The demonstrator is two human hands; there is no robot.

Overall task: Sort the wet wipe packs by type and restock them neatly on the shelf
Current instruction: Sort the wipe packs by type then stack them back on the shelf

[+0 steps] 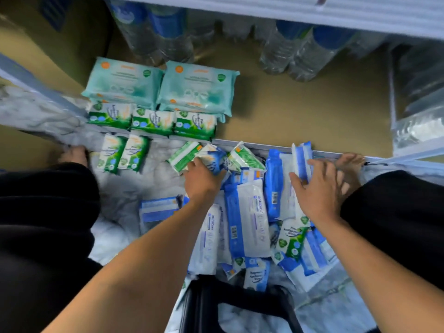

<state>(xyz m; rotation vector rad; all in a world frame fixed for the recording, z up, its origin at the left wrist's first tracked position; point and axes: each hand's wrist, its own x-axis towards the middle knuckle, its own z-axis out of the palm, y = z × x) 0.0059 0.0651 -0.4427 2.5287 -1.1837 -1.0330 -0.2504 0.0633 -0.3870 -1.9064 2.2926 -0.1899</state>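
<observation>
the water bottles [153, 37] are blurred, tops hidden by the upper shelf [336, 10]; print on teal packs [125, 85] is unreadable.

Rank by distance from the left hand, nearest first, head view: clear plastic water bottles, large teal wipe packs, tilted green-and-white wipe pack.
1. Tilted green-and-white wipe pack, beside the left hand.
2. Large teal wipe packs, on shelf.
3. Clear plastic water bottles, behind them.

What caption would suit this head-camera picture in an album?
Left hand grips a small blue pack, right hand touches a larger blue pack; teal packs and green packs line the shelf.
</observation>
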